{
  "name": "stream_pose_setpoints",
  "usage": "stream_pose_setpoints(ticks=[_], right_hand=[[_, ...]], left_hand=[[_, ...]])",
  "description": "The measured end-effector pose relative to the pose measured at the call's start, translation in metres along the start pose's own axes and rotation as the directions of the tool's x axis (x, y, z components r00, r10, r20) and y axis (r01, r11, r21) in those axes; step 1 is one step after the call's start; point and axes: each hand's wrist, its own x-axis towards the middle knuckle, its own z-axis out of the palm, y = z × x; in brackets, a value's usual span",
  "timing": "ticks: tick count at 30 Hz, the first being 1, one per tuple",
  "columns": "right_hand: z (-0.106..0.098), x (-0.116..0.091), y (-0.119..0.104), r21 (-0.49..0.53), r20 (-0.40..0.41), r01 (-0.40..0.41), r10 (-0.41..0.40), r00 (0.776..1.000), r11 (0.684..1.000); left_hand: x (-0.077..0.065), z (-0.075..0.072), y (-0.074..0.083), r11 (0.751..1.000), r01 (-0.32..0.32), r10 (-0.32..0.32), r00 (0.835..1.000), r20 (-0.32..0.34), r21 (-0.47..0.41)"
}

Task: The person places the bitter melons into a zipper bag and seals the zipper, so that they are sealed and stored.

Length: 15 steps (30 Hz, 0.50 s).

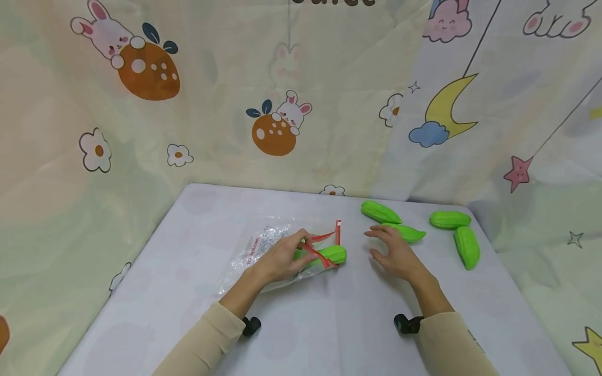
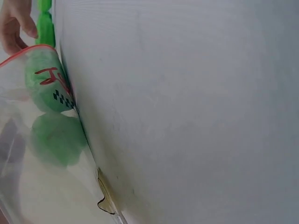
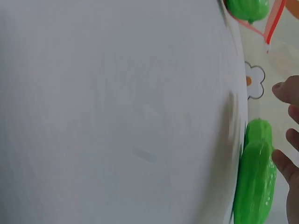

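Across the upper frame, pale cloth (image 1: 226, 104), printed with a rabbit (image 1: 105, 34) at upper left and a yellow moon (image 1: 451, 107) at upper right. Across the lower frame, white table (image 1: 160, 313). At lower left, tan left sleeve (image 1: 199, 342), with black device (image 1: 252, 326) just beside the wrist. Near centre, clear bag (image 1: 244, 256) on the table, red-edged mouth toward the right. Over it, left hand (image 1: 282, 256), thumb and fingers pinching the bag at its mouth. Inside, by the left wrist view, rear fruit (image 2: 58, 140), green, in line with front fruit (image 1: 335, 254), green too, end showing at the mouth. Right of centre, upper fruit (image 1: 380, 211), slanting, then near fruit (image 1: 408, 233) close below. Just beside near fruit, right hand (image 1: 395, 253), fingers apart around nothing; contact impossible to tell. Below, second device (image 1: 406, 324) and right sleeve (image 1: 451, 342). Farther right, far fruit (image 1: 450, 220) lying sideways, and end fruit (image 1: 467, 248) nearly lengthwise beneath, both green.
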Motion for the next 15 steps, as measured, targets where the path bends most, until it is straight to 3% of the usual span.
stream_pose_setpoints(ticks=[10, 15], right_hand=[[-0.016, -0.007, 0.022, -0.132, -0.017, 0.03, -0.032, 0.999, 0.991], [-0.021, -0.01, 0.028, -0.183, -0.008, 0.0, -0.001, 1.0, 0.983]], left_hand=[[0.0, -0.002, -0.002, 1.0, 0.012, -0.012, 1.0, 0.005, -0.024], [0.0, -0.005, 0.0, 1.0, 0.003, -0.003, 0.999, -0.033, -0.018]])
